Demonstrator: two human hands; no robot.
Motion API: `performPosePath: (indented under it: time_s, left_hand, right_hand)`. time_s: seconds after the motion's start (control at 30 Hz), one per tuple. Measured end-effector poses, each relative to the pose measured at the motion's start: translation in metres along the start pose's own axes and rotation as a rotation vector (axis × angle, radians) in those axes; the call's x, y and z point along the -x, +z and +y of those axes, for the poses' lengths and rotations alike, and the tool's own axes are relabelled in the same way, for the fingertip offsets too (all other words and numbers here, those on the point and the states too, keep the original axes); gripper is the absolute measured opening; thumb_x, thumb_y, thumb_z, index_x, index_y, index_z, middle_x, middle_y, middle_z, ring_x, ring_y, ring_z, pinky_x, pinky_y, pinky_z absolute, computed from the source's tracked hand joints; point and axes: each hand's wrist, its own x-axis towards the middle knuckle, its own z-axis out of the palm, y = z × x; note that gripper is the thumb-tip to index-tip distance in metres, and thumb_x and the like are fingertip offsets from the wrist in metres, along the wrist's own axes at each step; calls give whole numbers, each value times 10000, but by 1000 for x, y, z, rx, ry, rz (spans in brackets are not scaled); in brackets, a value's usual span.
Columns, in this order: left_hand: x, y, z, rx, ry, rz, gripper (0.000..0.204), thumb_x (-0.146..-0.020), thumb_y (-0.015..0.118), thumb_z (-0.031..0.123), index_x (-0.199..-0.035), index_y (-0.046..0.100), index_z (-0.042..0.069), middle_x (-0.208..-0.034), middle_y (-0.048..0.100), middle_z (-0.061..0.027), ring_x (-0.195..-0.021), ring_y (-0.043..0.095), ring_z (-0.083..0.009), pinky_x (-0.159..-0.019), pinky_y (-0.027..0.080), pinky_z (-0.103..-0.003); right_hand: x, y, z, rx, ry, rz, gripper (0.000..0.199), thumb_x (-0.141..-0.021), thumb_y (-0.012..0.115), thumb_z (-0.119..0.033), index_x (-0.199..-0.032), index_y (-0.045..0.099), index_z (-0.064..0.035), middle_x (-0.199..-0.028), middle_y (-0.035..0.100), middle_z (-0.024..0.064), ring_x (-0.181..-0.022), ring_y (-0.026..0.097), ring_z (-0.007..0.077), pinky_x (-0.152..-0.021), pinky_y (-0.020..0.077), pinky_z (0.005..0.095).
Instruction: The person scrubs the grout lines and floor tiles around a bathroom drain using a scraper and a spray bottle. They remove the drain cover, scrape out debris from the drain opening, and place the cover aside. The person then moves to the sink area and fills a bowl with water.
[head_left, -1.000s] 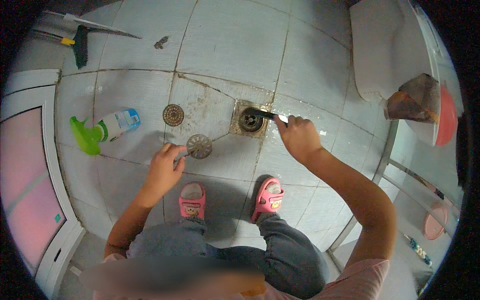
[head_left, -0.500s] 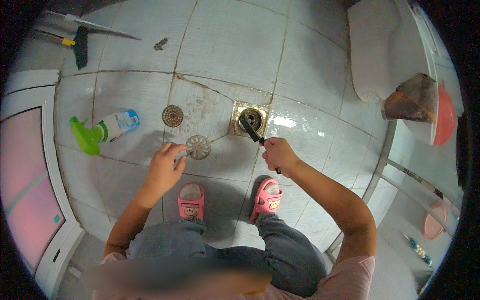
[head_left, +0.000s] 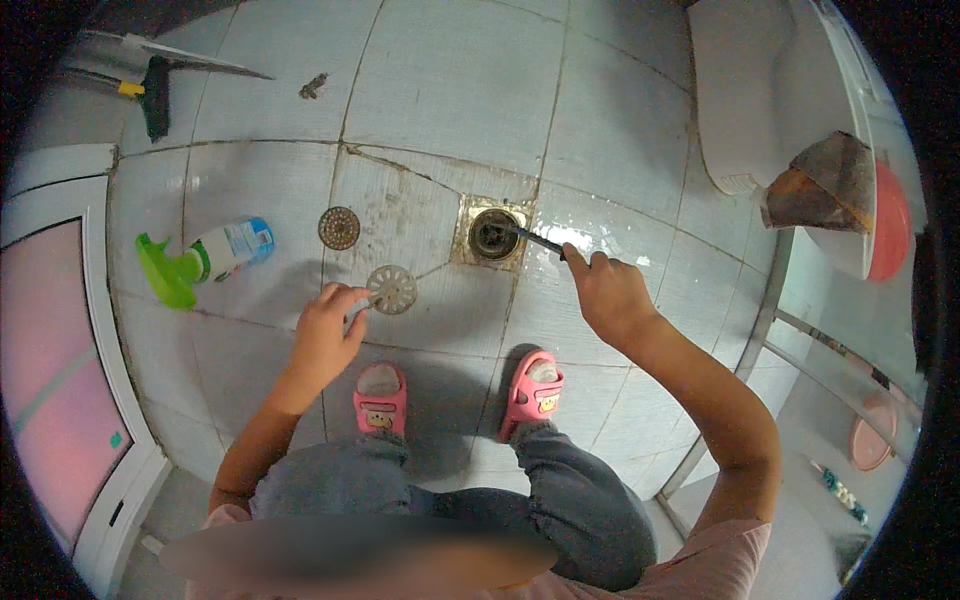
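Note:
My right hand (head_left: 612,298) is closed around the handle of a slim black brush (head_left: 541,241). The brush's far end reaches into the open round floor drain (head_left: 494,234), set in a stained square metal frame. What the tip touches inside is hard to see. Bent but apart, the fingers of my left hand (head_left: 330,325) hover beside a pale round drain cover with slots (head_left: 391,289). A darker round strainer with small holes (head_left: 339,228) lies on the tiles farther left.
A spray bottle with a green head (head_left: 170,270) lies on its side at left, near a white-framed door (head_left: 135,400). A squeegee (head_left: 155,95) is at the upper left. A white basin (head_left: 735,100) and metal rack (head_left: 730,400) stand at right. Wet tiles (head_left: 600,225) surround the drain.
My right hand has moved right, swinging the brush from a steep slant to a flatter one, its end still at the drain. My left hand has barely moved.

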Motion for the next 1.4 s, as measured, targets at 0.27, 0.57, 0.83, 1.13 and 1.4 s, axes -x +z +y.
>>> performPosePath:
  time_s: [0.27,0.57,0.83,1.13,1.4]
  left_hand:
    - [4,-5,5,38,-24,19,214,-716,568,54,-930,568,57,-856,541,-115,-648,542,-266,-621,438,-358]
    - [7,-5,1,-71,26,-26,232,-750,551,21,-982,546,35,-888,533,-125,-696,574,-253,-622,478,-313]
    - [7,2,1,-84,37,-17,219,-761,569,66,-978,544,55,-890,538,-119,-675,563,-244,-633,470,-331]
    - [9,0,1,-52,-12,-25,223,-742,566,82,-964,557,58,-873,542,-129,-743,548,-296,-660,445,-375]
    - [9,1,1,-38,-28,-34,216,-738,560,87,-951,561,49,-870,537,-143,-775,537,-327,-680,435,-396]
  right_hand:
    - [-6,13,-12,-109,120,-193,285,-766,454,-68,-1030,477,37,-711,603,193,-631,618,315,-530,503,386]
    - [-46,-1,-30,88,35,-232,240,-757,488,-71,-968,575,5,-753,625,146,-696,633,264,-556,506,362]
    - [-86,-27,-44,249,-102,-342,113,-700,560,-68,-753,658,-51,-775,644,118,-756,639,237,-586,510,343]
    - [-71,2,-28,9,102,-348,192,-770,488,-115,-835,642,-21,-880,626,183,-802,628,286,-662,508,400]
    - [-53,16,-3,104,-60,-182,160,-772,478,-105,-852,585,-17,-721,619,152,-738,633,258,-577,500,362]
